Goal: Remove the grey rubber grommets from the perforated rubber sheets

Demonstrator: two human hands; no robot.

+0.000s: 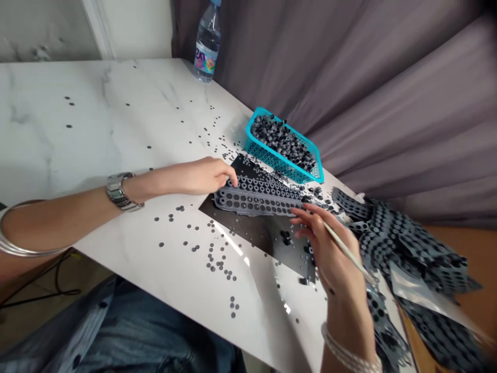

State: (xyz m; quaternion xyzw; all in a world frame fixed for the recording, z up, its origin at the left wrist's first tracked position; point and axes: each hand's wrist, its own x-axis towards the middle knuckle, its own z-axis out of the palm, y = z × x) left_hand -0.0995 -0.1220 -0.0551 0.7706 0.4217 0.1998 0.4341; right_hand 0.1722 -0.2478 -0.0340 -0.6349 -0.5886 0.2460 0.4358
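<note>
A grey rubber sheet (259, 196) full of round holes and small rings lies on a black mat (267, 234) on the white marble table (116, 129). My left hand (202, 176) rests on the sheet's left end, fingers curled down and pressing it. My right hand (330, 248) hovers at the sheet's right end, pinching a thin pale stick (345, 249) whose tip points at the sheet.
A turquoise basket (285, 165) of small dark rings stands behind the sheet. A heap of punched grey sheets (404, 248) lies to the right, over the table edge. A water bottle (207, 44) stands at the back. Small dark discs (217, 259) are scattered across the table.
</note>
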